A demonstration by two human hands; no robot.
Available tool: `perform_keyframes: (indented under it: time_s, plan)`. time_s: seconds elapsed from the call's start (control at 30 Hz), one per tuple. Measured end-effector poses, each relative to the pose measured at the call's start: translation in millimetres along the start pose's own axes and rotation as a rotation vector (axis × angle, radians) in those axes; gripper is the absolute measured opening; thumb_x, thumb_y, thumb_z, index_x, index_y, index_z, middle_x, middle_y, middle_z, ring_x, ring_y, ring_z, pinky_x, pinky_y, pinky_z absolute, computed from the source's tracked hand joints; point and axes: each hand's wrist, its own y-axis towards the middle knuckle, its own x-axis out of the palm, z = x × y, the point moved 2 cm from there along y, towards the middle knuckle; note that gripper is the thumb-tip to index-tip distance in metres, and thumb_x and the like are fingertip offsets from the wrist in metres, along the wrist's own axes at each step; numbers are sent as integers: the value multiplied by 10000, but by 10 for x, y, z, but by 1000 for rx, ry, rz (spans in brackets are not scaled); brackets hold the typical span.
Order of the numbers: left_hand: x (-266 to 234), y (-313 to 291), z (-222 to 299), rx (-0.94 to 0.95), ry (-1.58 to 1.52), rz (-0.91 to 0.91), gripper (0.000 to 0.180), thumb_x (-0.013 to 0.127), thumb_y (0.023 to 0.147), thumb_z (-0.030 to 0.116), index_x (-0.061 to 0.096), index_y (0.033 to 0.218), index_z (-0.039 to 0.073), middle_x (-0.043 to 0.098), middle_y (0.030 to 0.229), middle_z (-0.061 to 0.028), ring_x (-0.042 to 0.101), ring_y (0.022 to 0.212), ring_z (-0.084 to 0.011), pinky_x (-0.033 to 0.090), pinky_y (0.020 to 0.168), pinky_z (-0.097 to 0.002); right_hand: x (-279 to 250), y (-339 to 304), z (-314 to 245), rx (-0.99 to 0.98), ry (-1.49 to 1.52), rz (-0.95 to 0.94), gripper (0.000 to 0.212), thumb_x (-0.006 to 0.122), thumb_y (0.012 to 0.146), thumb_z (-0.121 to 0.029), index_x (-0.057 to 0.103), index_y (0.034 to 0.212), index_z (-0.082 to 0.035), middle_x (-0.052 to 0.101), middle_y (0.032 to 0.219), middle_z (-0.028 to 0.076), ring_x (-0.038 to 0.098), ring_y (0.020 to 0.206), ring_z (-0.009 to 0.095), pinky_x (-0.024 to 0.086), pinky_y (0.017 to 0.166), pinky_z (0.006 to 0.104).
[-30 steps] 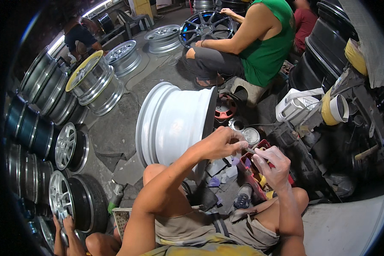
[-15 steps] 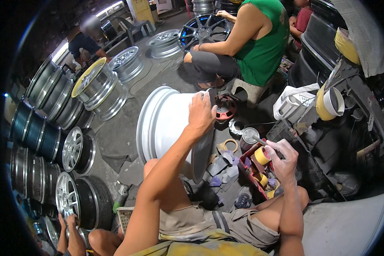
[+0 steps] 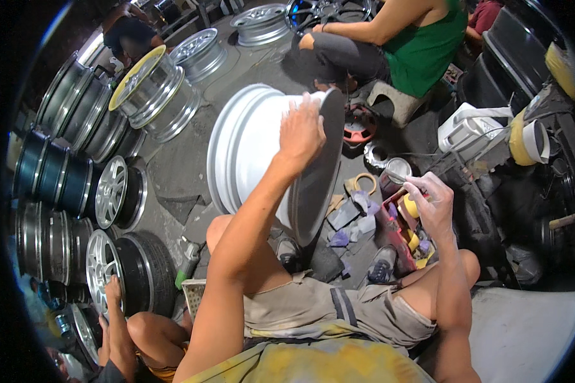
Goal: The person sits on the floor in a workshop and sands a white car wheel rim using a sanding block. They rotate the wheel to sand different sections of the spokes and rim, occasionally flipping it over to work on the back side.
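A white-grey wheel rim stands on its edge in front of my knees, tilted slightly. My left hand lies on top of its barrel near the right lip, fingers stretched out over the surface. My right hand, dusted white, pinches a thin grey stick-like tool. The tool's far end is at the mouth of an open tin can, and I cannot tell whether it touches what is inside. Below the can stands a red box with yellow tape rolls in it.
Purple and grey sanding scraps and a tape ring lie right of the rim. Stacked wheels line the left side. A person in green sits ahead; another person's hand touches a wheel at lower left.
The scene has shifted upward and slightly right in the picture. My left hand stays on the rim and my right hand still holds the tool at the can. The lower-left person's hand has risen.
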Motion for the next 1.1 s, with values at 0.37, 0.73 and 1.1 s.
perform_keyframes:
  time_s: [0.37, 0.73, 1.1]
  plan:
    - [-772, 26, -1221, -275, -306, -4, 472, 612, 985, 332, 622, 1316, -4, 700, 1192, -205, 651, 1100, -262, 458, 975, -333, 1445, 190, 45, 194, 301, -258, 157, 714, 875, -143, 750, 945, -7, 606, 732, 108, 578, 638, 203, 434, 601, 337]
    - [-1356, -367, -1677, -440, -537, -14, 503, 703, 950, 343, 650, 1273, -38, 714, 1059, -96, 601, 970, -160, 476, 885, -310, 3437, 438, -61, 315, 460, -191, 152, 713, 864, -155, 742, 880, -7, 656, 751, 145, 653, 632, 253, 475, 607, 376]
    - [-1310, -408, -1696, -452, -627, -15, 549, 747, 906, 393, 669, 1268, -13, 717, 1122, -130, 619, 1023, -193, 466, 939, -325, 4343, 612, 161, 352, 255, 8, 109, 661, 757, -97, 676, 783, 8, 655, 822, 225, 647, 794, 426, 504, 716, 490]
